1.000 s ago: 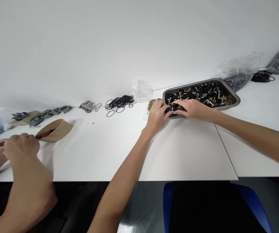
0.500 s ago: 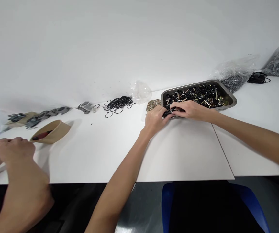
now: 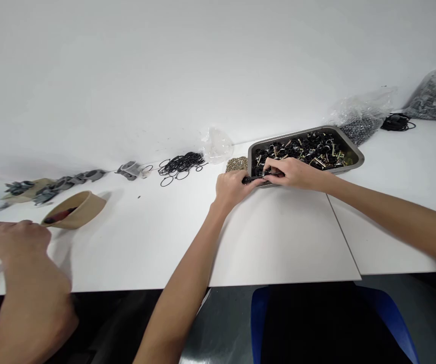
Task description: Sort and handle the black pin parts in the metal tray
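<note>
The person's left hand and right hand meet just at the near left corner of a grey metal tray, which sits toward the far edge of the white table. Between them they hold a small black part: the left hand's fingers are curled round one end, and the right hand pinches the other end between thumb and fingertips. The part hangs over the tray's near rim, just above the table top. What kind of fitting it is I cannot tell; it is too small.

The tray is full of black and brass-coloured bits, jumbled together. Just beside its left end lies a little heap of brass pieces, and beyond that a crumpled clear bag. Further left along the far edge is a loose pile of black rubber rings, then some grey plastic parts in a trailing row.

Toward the left edge a brown paper cup lies tipped on its side. Close to it, another person's hands rest on the table with the fingers bunched; whether they grip anything is hidden.

At the far right corner stand two clear bags of dark small parts, with a coil of black cord between them. A blue chair shows below the table's near edge.
</note>
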Available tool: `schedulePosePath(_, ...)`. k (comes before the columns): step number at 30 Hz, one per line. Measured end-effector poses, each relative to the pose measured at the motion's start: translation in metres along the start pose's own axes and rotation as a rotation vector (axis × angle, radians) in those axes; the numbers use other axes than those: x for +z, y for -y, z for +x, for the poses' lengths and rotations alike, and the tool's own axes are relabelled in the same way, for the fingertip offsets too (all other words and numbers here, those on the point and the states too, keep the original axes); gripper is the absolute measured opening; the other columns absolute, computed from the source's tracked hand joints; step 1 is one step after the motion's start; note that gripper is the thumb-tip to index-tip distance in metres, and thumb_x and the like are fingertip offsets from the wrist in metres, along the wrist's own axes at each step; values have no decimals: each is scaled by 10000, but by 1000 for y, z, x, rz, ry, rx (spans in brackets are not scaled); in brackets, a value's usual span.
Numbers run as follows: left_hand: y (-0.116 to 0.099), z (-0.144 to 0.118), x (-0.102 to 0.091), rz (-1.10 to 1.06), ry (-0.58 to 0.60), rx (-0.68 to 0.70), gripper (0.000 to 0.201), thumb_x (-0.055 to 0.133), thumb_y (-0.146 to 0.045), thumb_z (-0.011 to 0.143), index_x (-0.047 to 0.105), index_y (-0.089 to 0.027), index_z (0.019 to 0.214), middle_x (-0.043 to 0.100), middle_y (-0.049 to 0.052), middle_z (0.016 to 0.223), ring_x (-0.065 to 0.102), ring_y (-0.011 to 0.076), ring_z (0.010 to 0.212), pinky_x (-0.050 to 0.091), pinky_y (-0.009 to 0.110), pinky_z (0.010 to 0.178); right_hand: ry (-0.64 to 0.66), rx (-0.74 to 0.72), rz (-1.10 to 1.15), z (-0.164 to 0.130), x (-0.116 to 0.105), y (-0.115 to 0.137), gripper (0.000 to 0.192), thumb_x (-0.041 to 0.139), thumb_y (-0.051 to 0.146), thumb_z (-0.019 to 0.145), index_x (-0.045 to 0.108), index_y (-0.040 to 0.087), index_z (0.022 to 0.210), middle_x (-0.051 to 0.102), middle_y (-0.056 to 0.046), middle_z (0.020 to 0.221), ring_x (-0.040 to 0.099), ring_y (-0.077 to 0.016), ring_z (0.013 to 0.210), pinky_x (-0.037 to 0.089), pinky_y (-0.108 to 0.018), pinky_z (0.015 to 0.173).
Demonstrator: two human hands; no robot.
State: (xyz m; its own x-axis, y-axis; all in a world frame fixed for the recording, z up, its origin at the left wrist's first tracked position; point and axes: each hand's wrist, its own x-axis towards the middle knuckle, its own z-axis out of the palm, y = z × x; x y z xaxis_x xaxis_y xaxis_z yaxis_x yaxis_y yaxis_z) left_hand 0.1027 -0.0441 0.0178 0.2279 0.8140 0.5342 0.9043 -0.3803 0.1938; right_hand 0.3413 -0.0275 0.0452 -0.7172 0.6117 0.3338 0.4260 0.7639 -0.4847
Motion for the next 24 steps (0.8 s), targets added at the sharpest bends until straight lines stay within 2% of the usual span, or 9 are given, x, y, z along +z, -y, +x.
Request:
schedulePosePath(5, -3, 1, -4, -22, 64, -39, 641, 678, -742, 803, 484, -204, 513, 562, 26, 525, 470, 146, 512, 311, 318, 565, 12, 18, 8, 0, 1, -1, 183, 535, 381, 1003, 568, 206, 1044, 506, 46, 659, 439, -115, 581, 309, -264, 628)
schedulePosePath(9, -4, 2, -6, -27, 100, -48, 595, 696, -708, 802, 538, -205, 524, 595, 35, 549, 504, 160, 535, 333, 323, 581, 17, 29, -13, 1, 0, 2, 161, 539, 363, 993, 560, 208, 1031, 503, 47, 653, 427, -113, 567, 301, -265, 617)
schedulePosePath(17, 0, 0, -5, -45, 80, -8, 571, 652, -710, 822, 634, -199, 568, 635, 51, 577, 509, 161, 545, 339, 311, 582, 90, 18, -11, 2, -6, 3, 134, 546, 322, 998, 570, 196, 1036, 509, 42, 666, 427, -112, 590, 301, -265, 637)
schedulePosePath(20, 1, 1, -5, -53, 81, -21, 560, 645, -685, 832, 621, -192, 568, 615, 49, 562, 490, 155, 537, 329, 308, 587, 137, 9, -82, 4, -13, 1, 141, 546, 314, 1010, 577, 188, 1063, 498, 38, 680, 422, -118, 603, 300, -265, 638)
schedulePosePath(24, 4, 5, -8, -116, 86, -106, 516, 644, -617, 841, 574, -191, 559, 553, 24, 528, 410, 134, 513, 310, 306, 582, 120, 26, -249, 6, -36, -4, 148, 578, 296, 999, 619, 162, 1047, 588, -19, 774, 483, -148, 707, 347, -290, 707)
